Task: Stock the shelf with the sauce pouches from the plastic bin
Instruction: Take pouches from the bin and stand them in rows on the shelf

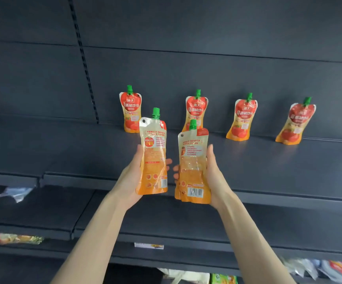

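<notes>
My left hand (132, 177) grips an orange sauce pouch (153, 158) with a green cap, upright, its back label facing me. My right hand (213, 173) holds a second pouch (192, 167) the same way, just to the right. Both pouches hang above the front part of the dark shelf (268, 165). Several matching pouches stand in a row at the back of that shelf, among them one at the left (130, 111), one at the right (241, 119) and one at the far right (296, 124). The plastic bin is out of view.
A lower dark shelf (166, 218) runs beneath my arms. Packaged goods lie at the lower left (18, 238) and lower right (329, 269). A clear plastic wrapper (14, 193) lies on the left lower shelf. A slotted upright (84, 64) divides the back panel.
</notes>
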